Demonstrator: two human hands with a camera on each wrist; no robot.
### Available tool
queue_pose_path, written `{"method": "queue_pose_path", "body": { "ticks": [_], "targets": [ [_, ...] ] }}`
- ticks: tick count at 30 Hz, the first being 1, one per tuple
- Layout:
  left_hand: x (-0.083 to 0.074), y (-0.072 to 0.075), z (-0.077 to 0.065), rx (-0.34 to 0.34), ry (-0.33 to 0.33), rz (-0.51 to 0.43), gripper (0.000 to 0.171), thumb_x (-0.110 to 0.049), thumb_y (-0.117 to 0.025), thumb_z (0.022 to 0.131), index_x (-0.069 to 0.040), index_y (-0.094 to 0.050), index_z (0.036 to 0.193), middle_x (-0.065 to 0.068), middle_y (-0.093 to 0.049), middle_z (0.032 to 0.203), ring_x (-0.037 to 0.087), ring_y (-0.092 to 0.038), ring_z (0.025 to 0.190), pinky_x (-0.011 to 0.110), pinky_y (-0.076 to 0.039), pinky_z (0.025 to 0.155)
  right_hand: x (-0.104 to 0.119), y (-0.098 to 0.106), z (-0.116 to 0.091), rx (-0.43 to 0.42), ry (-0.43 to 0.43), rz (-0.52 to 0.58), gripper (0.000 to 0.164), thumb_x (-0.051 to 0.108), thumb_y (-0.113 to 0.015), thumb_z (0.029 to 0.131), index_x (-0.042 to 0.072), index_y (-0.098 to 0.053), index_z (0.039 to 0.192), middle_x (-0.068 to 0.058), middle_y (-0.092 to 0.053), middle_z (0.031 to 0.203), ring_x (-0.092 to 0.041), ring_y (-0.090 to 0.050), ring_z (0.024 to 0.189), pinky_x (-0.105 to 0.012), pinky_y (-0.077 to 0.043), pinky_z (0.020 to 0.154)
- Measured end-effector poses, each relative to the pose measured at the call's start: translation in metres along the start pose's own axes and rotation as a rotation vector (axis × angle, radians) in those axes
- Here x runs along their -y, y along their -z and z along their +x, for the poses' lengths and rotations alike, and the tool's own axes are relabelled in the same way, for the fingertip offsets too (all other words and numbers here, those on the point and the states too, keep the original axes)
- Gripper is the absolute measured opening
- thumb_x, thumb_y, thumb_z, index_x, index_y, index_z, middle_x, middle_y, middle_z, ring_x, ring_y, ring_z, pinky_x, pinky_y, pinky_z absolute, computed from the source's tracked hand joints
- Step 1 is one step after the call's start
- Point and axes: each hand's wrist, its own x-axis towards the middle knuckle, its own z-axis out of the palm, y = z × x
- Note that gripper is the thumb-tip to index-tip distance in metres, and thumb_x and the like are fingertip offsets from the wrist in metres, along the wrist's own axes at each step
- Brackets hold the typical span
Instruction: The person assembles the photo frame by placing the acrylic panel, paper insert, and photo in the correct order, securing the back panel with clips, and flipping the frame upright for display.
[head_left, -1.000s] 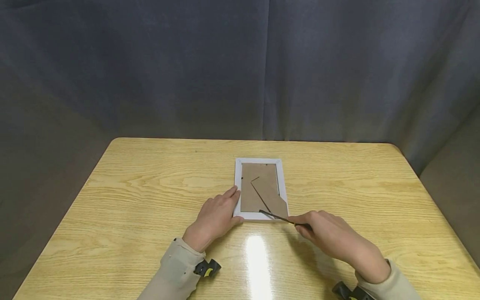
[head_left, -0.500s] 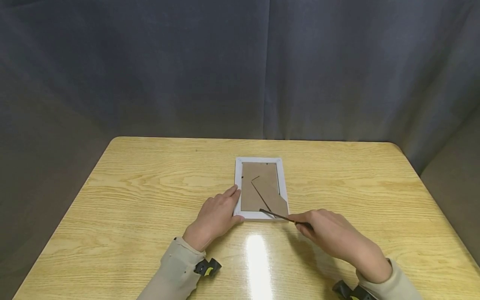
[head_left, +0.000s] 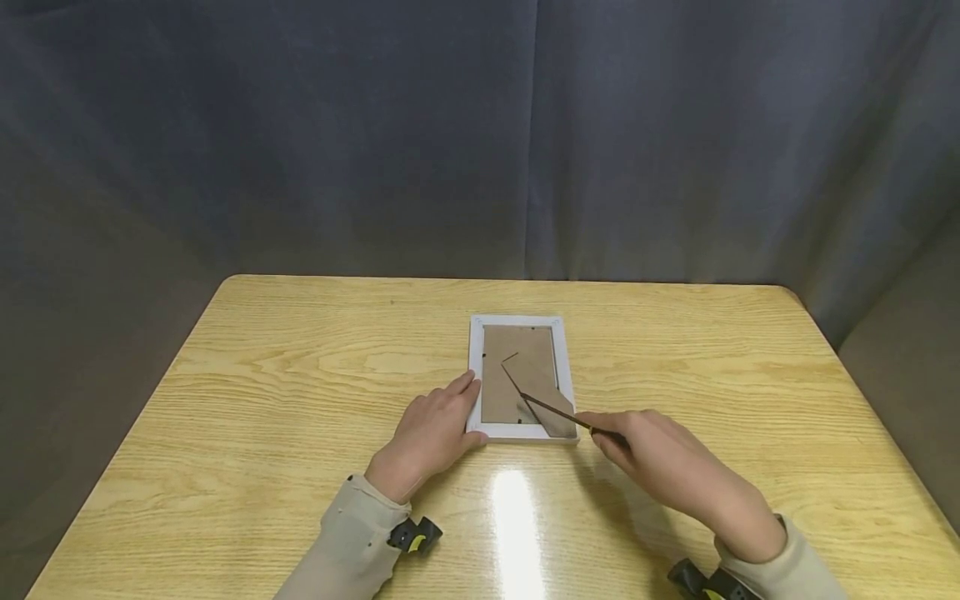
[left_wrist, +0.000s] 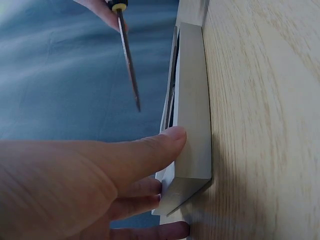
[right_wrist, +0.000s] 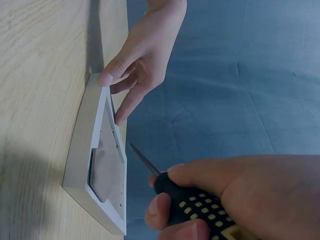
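Observation:
A white picture frame [head_left: 517, 320] lies back side up on the table, its brown backing board [head_left: 498, 396] showing with a stand flap cut into it. My left hand [head_left: 431, 433] holds the near left corner, thumb on the near edge and fingers along the left side. In my right hand [head_left: 663, 458] is a screwdriver [head_left: 558, 410], gripped by its black handle with yellow dots [right_wrist: 200, 207]. Its shaft points left across the backing in the head view. Both wrist views show the tip raised clear of the frame.
The wooden table [head_left: 300, 358] extends around the frame, with a bright light reflection [head_left: 515, 525] near its front. A dark grey curtain [head_left: 375, 150] hangs behind it. Black wrist-worn devices [head_left: 415, 535] sit on both sleeves.
The screwdriver tip has lifted off the near edge of the backing and moved up toward its middle. My right hand has risen slightly; the left hand and frame have stayed put.

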Motion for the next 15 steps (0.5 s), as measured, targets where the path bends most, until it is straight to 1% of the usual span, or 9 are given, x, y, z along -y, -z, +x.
{"method": "queue_pose_path", "body": {
  "ticks": [5,10,15],
  "targets": [
    [-0.0002,-0.0004,0.0001,-0.003,-0.002,0.001,0.073,-0.035,-0.077,0.089,0.000,-0.050,0.147,0.016,-0.044,0.159,0.039,-0.062,0.125,0.052,-0.053,0.098,-0.0008,0.0002,0.0008,-0.031,-0.024,0.014,0.035,0.019,-0.058,0.102,0.015,-0.066,0.136,0.010,-0.043,0.065,-0.001,-0.034,0.054,-0.022,-0.034,0.052],
    [-0.0007,0.0002,0.0001,-0.001,0.002,0.001,0.073,-0.035,-0.077,0.089,0.000,-0.050,0.147,0.016,-0.043,0.159,0.039,-0.061,0.126,0.052,-0.053,0.098,-0.0007,-0.0010,0.0036,-0.080,-0.052,-0.014,0.032,0.021,-0.059,0.102,0.019,-0.068,0.133,0.010,-0.041,0.062,-0.002,-0.033,0.052,-0.022,-0.031,0.049],
    [-0.0010,0.0003,-0.0002,0.004,0.009,-0.003,0.073,-0.035,-0.077,0.089,0.000,-0.049,0.148,0.016,-0.043,0.159,0.039,-0.061,0.127,0.052,-0.052,0.099,-0.0023,-0.0036,0.0096,-0.107,-0.076,-0.044,0.030,0.024,-0.059,0.103,0.016,-0.069,0.130,0.007,-0.048,0.066,-0.006,-0.037,0.055,-0.025,-0.031,0.048]
  ]
}}
